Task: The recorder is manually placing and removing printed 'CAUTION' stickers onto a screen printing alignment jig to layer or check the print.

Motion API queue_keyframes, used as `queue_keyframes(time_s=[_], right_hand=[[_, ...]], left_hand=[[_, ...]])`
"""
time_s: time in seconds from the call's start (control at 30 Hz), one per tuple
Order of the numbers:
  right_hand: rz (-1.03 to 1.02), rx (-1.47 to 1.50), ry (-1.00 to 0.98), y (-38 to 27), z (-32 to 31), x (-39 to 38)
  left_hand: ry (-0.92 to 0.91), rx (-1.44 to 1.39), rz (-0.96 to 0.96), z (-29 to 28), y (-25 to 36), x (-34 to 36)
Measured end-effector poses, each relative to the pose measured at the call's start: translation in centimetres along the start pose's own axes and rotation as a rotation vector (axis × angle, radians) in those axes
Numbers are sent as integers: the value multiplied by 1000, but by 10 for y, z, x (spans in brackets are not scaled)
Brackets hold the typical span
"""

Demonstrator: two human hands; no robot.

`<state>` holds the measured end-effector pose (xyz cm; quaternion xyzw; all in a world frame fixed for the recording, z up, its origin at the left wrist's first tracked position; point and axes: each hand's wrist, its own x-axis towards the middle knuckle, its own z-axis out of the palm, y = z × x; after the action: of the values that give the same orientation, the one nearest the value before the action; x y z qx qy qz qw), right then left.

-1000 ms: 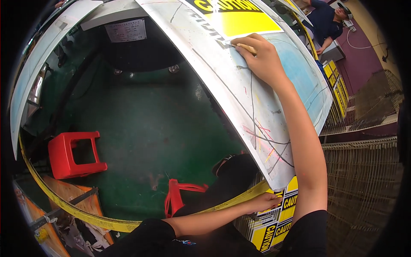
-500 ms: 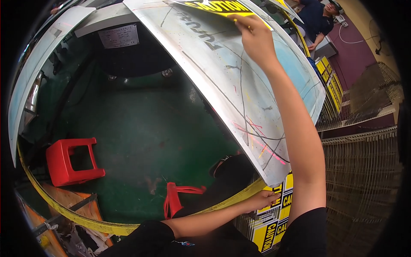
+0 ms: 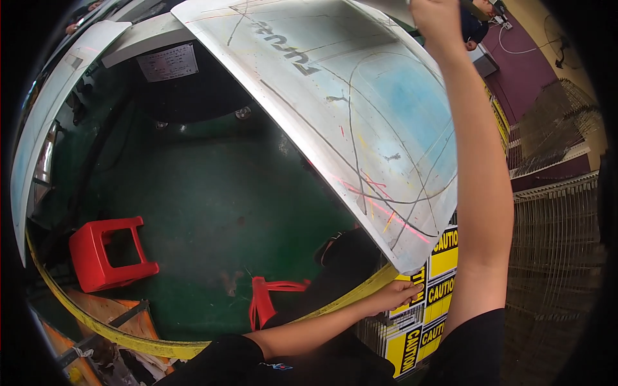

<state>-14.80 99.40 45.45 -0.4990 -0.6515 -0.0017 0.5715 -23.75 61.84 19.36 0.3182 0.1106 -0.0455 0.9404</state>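
Note:
My right hand (image 3: 439, 22) is raised at the top right, partly cut off by the picture's edge. Its fingers are closed on a thin sign sheet (image 3: 394, 11), whose pale grey side shows now; most of the sheet lies out of view. Below that arm spreads a white panel (image 3: 380, 116) scribbled with dark, pink and yellow lines, apart from the hand. Low at the panel's near corner, my left hand (image 3: 394, 297) has its fingers curled together against the racked yellow-and-black signs (image 3: 441, 293). What those fingers pinch, if anything, is hidden.
Wire racks (image 3: 553, 251) stand along the right. A red stool (image 3: 109, 254) lies tipped on the green floor (image 3: 212, 193), and part of another red stool (image 3: 262, 302) shows by my leg. A yellow curved rim (image 3: 154, 347) runs in front. Another person (image 3: 475, 29) is at the upper right.
My right hand has moved up and to the right with the sign sheet, turning its yellow face out of sight. The left hand stays by the racked signs.

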Motion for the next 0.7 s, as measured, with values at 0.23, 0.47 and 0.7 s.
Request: queue_keyframes(time_s=[0.23,0.47,0.7], right_hand=[[-18,-274,-79,-33,-104,-94],[238,-440,21,-110,-197,-320],[298,-517,192,-177,-232,-456]], left_hand=[[2,60,192,-1,-4,-2],[198,497,653,9,-9,-15],[349,650,803,22,-17,-39]])
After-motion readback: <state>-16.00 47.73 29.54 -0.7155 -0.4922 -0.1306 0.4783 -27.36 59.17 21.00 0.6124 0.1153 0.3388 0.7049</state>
